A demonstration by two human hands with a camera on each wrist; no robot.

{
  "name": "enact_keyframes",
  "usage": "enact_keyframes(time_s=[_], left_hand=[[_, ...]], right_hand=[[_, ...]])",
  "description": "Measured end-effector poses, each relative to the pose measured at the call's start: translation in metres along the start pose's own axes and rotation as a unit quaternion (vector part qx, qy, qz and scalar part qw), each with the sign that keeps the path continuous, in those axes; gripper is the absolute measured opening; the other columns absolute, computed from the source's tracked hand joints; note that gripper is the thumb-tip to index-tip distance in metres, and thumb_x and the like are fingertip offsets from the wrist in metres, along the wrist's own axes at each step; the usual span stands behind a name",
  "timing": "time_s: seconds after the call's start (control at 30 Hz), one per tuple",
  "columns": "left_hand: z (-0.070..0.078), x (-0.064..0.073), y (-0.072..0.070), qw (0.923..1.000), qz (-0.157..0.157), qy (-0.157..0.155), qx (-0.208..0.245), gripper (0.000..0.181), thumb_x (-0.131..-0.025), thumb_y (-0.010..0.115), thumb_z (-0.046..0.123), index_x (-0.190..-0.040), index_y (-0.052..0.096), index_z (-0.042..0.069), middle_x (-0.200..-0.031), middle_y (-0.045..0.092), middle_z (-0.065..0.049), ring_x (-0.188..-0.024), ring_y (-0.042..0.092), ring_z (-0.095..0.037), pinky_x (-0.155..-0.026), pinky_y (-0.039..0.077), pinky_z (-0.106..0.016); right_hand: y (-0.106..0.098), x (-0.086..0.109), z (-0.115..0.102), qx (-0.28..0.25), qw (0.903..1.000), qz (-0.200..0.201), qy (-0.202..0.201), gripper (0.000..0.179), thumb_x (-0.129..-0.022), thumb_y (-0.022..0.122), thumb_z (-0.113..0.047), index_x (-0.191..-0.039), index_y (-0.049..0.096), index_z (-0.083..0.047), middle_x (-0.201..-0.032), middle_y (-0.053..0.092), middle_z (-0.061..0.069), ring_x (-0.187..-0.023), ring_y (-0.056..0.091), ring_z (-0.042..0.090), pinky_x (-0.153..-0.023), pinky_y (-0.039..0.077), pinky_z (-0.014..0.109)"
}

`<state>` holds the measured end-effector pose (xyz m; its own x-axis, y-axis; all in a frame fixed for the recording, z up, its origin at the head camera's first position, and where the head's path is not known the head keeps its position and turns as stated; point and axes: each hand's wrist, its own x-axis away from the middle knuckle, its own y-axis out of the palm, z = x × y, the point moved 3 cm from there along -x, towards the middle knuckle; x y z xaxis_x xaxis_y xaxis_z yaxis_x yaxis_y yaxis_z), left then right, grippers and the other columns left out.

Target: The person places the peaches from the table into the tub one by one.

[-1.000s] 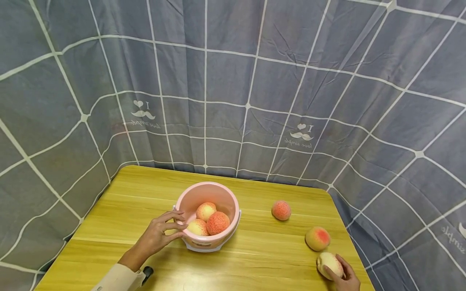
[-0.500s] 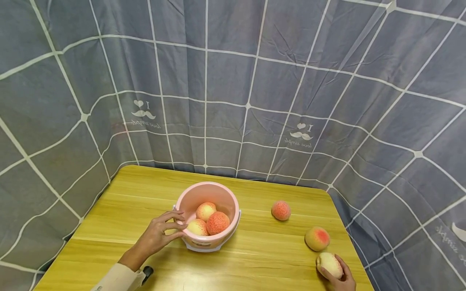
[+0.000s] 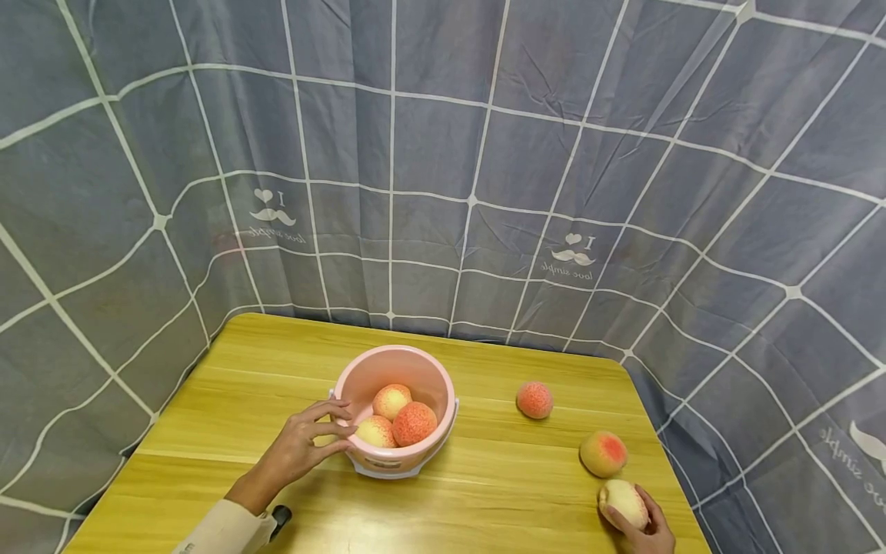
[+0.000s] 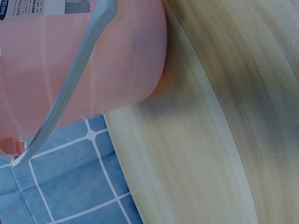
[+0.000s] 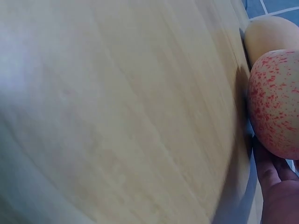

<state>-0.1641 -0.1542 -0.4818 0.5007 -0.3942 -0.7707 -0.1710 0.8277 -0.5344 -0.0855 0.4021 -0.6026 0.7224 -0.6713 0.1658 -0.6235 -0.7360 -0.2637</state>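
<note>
My fingers are busy on both sides: my left hand pinches the left rim of the pink bucket, and my right hand, cut off by the lower edge, grasps the pale, red-speckled peach at the table's right side. I cannot tell whether that peach touches the wood.

The grey-blue curtain carries mirrored prints: "I", a heart, a moustache, "love simple". A third, at the right, is cut off. The wooden table runs out of view below. On it stands the bucket, upright, its pale handle hanging down. Inside lie three peaches, one pale one partly hidden by the rim. A yellow peach sits just beside the held one, a red peach farther off. On the bucket's label, also cut off, I make out perhaps "JiaLiZ", sideways; its finer lines are too small. The black object by my left cuff is unclear.
</note>
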Motion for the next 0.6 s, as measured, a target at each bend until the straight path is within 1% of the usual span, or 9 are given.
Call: enact_keyframes(time_s=[0.1, 0.23, 0.33, 0.47, 0.53, 0.57, 0.6], left_hand=[[-0.001, 0.0, 0.0, 1.0, -0.003, 0.0, 0.0, 0.032, -0.086, 0.065, 0.036, -0.081, 0.077, 0.007, -0.099, 0.066, -0.004, -0.099, 0.062, -0.031, -0.11, 0.035, -0.012], [-0.001, 0.0, 0.0, 1.0, -0.005, 0.0, -0.001, 0.031, -0.085, 0.066, 0.036, -0.081, 0.077, 0.007, -0.1, 0.066, -0.004, -0.099, 0.062, -0.031, -0.11, 0.035, -0.012], [0.0, -0.001, -0.001, 1.0, -0.003, 0.002, -0.001, 0.031, -0.085, 0.067, 0.036, -0.081, 0.077, 0.007, -0.099, 0.066, -0.004, -0.099, 0.062, -0.031, -0.109, 0.036, -0.012], [0.0, -0.002, -0.001, 1.0, -0.001, 0.004, 0.001, 0.03, -0.085, 0.068, 0.035, -0.081, 0.077, 0.007, -0.099, 0.066, -0.004, -0.099, 0.062, -0.03, -0.109, 0.036, -0.012], [0.0, -0.002, -0.001, 1.0, -0.001, 0.003, 0.0, 0.03, -0.085, 0.067, 0.035, -0.081, 0.077, 0.007, -0.1, 0.066, -0.004, -0.1, 0.062, -0.03, -0.109, 0.036, -0.012], [0.0, -0.002, -0.001, 1.0, -0.002, 0.003, 0.0, 0.03, -0.085, 0.067, 0.035, -0.081, 0.077, 0.007, -0.1, 0.066, -0.004, -0.1, 0.062, -0.03, -0.109, 0.036, -0.012], [0.0, -0.002, -0.001, 1.0, -0.002, 0.003, -0.001, 0.031, -0.085, 0.067, 0.035, -0.081, 0.077, 0.007, -0.1, 0.066, -0.004, -0.1, 0.062, -0.03, -0.109, 0.036, -0.011]], right_hand=[[0.003, 0.003, -0.002, -0.005, 1.0, -0.006, -0.003, 0.065, -0.067, 0.09, -0.023, -0.123, 0.059, -0.031, -0.081, 0.049, -0.037, -0.072, 0.049, -0.016, -0.06, 0.048, 0.003], [0.011, 0.007, -0.004, -0.023, 0.9996, -0.014, -0.011, 0.067, -0.069, 0.088, -0.019, -0.129, 0.059, -0.023, -0.083, 0.05, -0.038, -0.076, 0.05, -0.017, -0.063, 0.046, 0.001], [0.018, 0.011, -0.003, -0.048, 0.9986, -0.014, -0.018, 0.064, -0.07, 0.087, -0.014, -0.128, 0.061, -0.021, -0.084, 0.052, -0.037, -0.078, 0.051, -0.019, -0.065, 0.047, 0.0], [0.027, 0.016, -0.003, -0.065, 0.9974, -0.02, -0.024, 0.062, -0.071, 0.086, -0.01, -0.127, 0.061, -0.02, -0.087, 0.053, -0.036, -0.081, 0.051, -0.02, -0.068, 0.047, -0.001], [0.032, 0.018, -0.004, -0.074, 0.9964, -0.028, -0.029, 0.063, -0.071, 0.085, -0.007, -0.129, 0.06, -0.015, -0.089, 0.055, -0.034, -0.083, 0.052, -0.02, -0.07, 0.047, -0.002], [0.034, 0.019, -0.005, -0.072, 0.9965, -0.031, -0.03, 0.063, -0.072, 0.085, -0.007, -0.129, 0.06, -0.015, -0.09, 0.056, -0.034, -0.084, 0.052, -0.019, -0.071, 0.047, -0.002], [0.037, 0.021, -0.005, -0.081, 0.9955, -0.037, -0.034, 0.064, -0.072, 0.084, -0.005, -0.131, 0.059, -0.011, -0.092, 0.057, -0.032, -0.085, 0.053, -0.018, -0.072, 0.048, -0.001]])
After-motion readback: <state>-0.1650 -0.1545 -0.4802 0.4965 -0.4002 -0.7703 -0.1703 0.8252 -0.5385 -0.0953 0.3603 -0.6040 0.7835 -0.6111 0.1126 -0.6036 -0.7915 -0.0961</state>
